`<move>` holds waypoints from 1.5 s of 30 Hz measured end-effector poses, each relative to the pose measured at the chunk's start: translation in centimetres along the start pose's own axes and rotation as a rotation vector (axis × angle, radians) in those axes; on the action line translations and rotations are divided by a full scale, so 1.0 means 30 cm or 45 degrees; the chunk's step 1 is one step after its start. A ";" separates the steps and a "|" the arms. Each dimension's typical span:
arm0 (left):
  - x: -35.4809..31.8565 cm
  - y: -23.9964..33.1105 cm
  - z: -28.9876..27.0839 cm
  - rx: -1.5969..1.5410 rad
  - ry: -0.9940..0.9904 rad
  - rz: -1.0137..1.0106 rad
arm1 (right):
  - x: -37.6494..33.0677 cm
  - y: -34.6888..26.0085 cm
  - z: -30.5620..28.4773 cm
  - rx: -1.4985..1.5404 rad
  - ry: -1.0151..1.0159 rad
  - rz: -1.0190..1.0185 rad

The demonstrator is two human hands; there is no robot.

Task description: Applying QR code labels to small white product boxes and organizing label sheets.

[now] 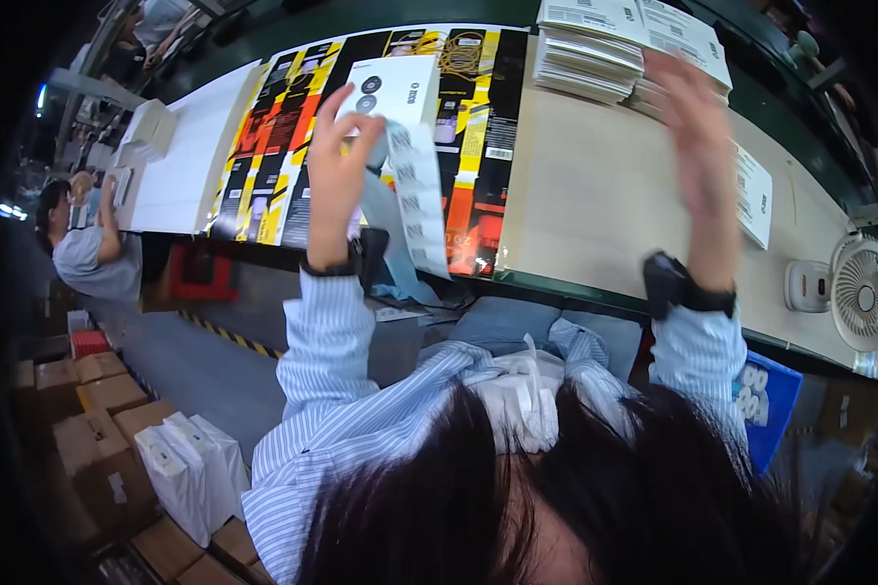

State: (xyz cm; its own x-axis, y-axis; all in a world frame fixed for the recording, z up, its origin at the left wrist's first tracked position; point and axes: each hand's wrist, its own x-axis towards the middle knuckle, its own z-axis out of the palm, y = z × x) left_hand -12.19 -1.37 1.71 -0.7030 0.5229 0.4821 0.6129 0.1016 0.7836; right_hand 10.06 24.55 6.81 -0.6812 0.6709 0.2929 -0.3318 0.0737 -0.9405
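Observation:
My left hand is raised over the table, thumb and forefinger pinched at the top of a white label strip. The strip hangs down past the table's front edge and bears several dark square codes. Just behind it lies a white flat box with dark round pictures. Motion smears my right hand, so its fingers are unclear. It is in front of a stack of white flat packages at the back right. Another white package lies beside my right wrist.
Printed black, yellow and red sheets cover the table's middle left, with yellow bands on them. A fan and a small white device stand at right. A blue bin, cardboard boxes and a co-worker are nearby.

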 end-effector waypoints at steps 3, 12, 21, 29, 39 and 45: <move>0.123 -0.090 -0.027 -0.083 0.050 -0.299 | 0.093 0.263 0.222 0.363 -0.217 0.384; 0.214 -0.282 -0.016 -0.434 -0.231 -0.773 | 0.201 0.435 0.502 0.536 -0.328 1.058; 0.215 -0.298 -0.016 -0.375 -0.168 -0.771 | 0.266 0.450 0.562 0.097 -0.343 1.096; 0.083 -0.128 -0.027 0.910 -0.089 0.393 | 0.263 0.544 0.571 0.368 -0.294 1.064; 0.080 -0.001 -0.009 1.111 -0.132 0.995 | 0.232 0.273 0.529 0.308 -0.546 1.096; 0.134 0.143 -0.040 1.103 -0.041 1.405 | 0.201 0.084 0.439 0.373 -0.681 1.080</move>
State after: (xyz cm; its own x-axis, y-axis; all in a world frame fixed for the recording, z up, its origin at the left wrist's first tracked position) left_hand -12.83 0.16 7.48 0.2819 0.6922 0.6644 0.8700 0.1076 -0.4812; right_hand -3.49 19.05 8.46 -0.9409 -0.0007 -0.3388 0.2939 -0.4990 -0.8152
